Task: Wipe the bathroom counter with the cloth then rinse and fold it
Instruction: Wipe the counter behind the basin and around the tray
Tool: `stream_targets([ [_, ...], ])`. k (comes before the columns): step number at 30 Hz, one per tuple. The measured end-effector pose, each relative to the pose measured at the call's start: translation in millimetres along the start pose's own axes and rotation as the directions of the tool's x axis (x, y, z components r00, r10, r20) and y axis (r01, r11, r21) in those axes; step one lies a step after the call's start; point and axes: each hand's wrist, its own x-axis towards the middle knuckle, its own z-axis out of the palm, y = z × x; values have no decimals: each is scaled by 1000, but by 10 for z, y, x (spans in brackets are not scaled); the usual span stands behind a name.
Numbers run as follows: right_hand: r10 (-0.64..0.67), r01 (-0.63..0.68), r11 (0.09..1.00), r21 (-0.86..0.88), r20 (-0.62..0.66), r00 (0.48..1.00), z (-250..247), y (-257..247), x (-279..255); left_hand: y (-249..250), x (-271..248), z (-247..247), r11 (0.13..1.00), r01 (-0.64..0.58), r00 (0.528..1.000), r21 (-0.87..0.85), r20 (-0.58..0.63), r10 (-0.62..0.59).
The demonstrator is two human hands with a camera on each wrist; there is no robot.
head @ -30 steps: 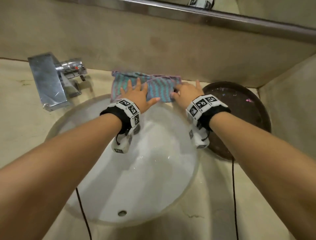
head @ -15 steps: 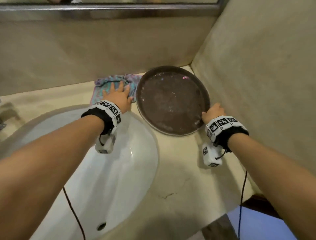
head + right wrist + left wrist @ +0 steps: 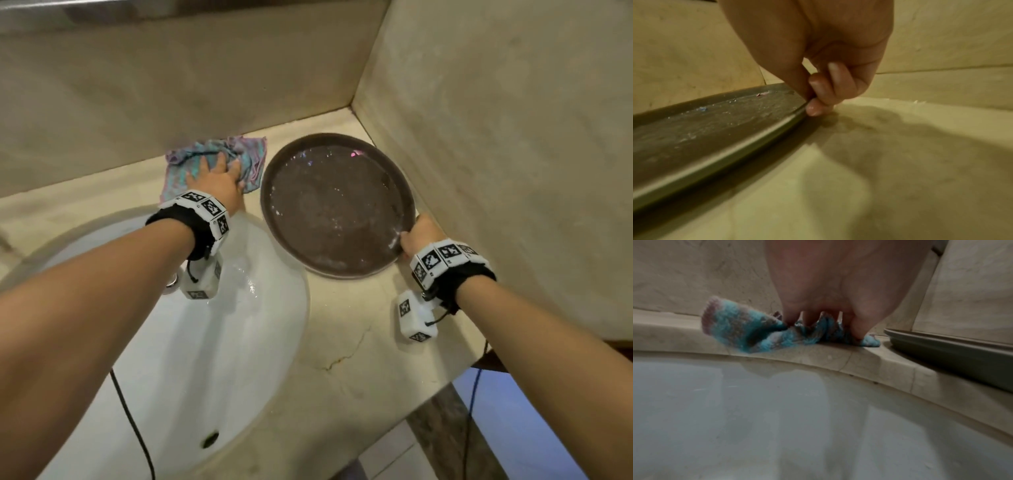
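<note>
The cloth [image 3: 219,164], striped in teal and purple, lies bunched on the counter [image 3: 356,346] at about eleven o'clock in the head view, close under the back wall [image 3: 171,85] and just behind the rim of the sink [image 3: 212,342]. The left hand [image 3: 215,180] is flat on top of it, fingers [image 3: 807,319] spread and pressing down into the fabric, which ruffles up between them in the left wrist view; one corner of the cloth curls up off the counter there. Directly at three o'clock from the cloth sits the round dark tray [image 3: 337,205], very close to the cloth's edge, with pale specks and wet patches on its surface. Over at the tray's four o'clock rim, the right hand [image 3: 419,236] pinches the edge, thumb on top and curled fingertips [image 3: 815,108] tucked under the lip. That side of the tray sits raised a little off the counter, shadow underneath.
</note>
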Motion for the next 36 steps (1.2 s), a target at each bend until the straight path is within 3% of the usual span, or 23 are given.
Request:
stream_targets([
  [7,13,-9,997,-78,61,998,-11,330,-99,267,-11,23,998,-60,998,-16,19,60],
  [11,-33,32,982,-188,0,999,-107,422,-161,410,16,10,997,-75,997,-20,19,75],
  [14,-149,99,915,-392,-101,984,-259,331,-240,442,75,9,996,-84,996,-27,17,85],
  [18,-419,347,858,-379,-125,899,-273,-151,-286,400,40,-19,987,-155,981,-46,-121,149],
  [21,-587,547,779,-306,-51,808,-86,-685,-280,217,-46,-55,984,-170,958,-53,-241,153],
  [24,-737,727,639,-252,72,672,201,-1222,-284,-84,-146,-68,983,-138,953,-117,-287,99],
  [28,-800,861,420,-288,332,501,602,-1784,-357,-451,-269,-41,978,-105,944,-181,-328,40],
  [30,-742,867,360,-345,457,490,736,-1951,-403,-562,-303,-12,979,-98,939,-181,-343,31],
  [32,-675,852,333,-405,529,515,800,-2040,-416,-603,-319,-2,980,-68,939,-187,-344,-1],
  [36,-632,838,330,-435,557,539,761,-2086,-300,-537,-262,-13,976,-53,933,-210,-360,-27],
])
